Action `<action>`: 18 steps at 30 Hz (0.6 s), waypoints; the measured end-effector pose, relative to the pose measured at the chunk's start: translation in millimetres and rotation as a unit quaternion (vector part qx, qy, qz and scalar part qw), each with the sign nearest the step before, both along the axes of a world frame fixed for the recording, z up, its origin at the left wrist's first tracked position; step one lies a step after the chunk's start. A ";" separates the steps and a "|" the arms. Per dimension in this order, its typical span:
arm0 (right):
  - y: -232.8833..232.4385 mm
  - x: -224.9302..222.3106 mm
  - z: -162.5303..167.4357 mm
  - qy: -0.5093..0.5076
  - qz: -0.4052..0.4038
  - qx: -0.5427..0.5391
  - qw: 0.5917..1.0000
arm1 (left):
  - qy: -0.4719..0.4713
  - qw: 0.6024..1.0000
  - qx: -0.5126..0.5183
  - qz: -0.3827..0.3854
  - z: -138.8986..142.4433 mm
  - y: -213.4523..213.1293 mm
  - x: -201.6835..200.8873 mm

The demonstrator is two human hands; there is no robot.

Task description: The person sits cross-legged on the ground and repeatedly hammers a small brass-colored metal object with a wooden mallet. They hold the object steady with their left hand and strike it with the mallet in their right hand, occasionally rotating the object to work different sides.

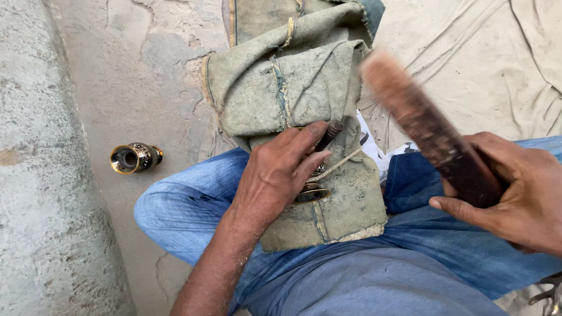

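Left hand (pixel 278 175) fingers pressed together, pinning brass piece (pixel 311 192) and chisel (pixel 329 133) on lap cloth (pixel 345 205), centre. Right hand (pixel 515 193) wrapped round mallet (pixel 427 126), raised right. Best struck squarely, piece held firm.

Single head-worn camera, looking steeply down from above onto own lap. Close range: left hand (pixel 275 175) and right hand (pixel 515 193) fill lower frame; concrete floor (pixel 134 76) toward top. No second view.

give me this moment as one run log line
left hand: pins small metal piece on lap cloth | right hand: grips wooden stick, raised, blurred | brass piece: on floor
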State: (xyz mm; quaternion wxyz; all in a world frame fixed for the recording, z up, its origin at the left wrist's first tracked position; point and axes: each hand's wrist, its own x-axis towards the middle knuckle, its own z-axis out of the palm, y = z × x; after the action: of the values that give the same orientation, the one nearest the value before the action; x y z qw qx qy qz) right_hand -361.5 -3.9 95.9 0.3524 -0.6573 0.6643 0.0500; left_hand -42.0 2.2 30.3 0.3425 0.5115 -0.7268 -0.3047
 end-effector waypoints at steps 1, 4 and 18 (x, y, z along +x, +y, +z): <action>-0.6 -0.4 -0.1 0.013 0.011 -0.011 1.000 | -0.002 1.000 0.004 -0.001 -1.2 0.2 0.3; -3.7 -1.4 0.4 0.073 0.053 -0.044 0.995 | -0.013 1.000 -0.002 -0.010 -3.6 0.7 1.7; -16.8 4.4 1.9 0.160 0.086 -0.008 0.983 | -0.002 0.999 0.032 -0.042 -6.9 -5.7 8.3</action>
State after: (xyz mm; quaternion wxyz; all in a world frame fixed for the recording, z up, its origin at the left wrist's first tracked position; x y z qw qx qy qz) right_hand -357.1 -20.8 97.8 0.2307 -0.6985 0.6532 0.1795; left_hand -33.7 -3.5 23.4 0.3114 0.4917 -0.7380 -0.3414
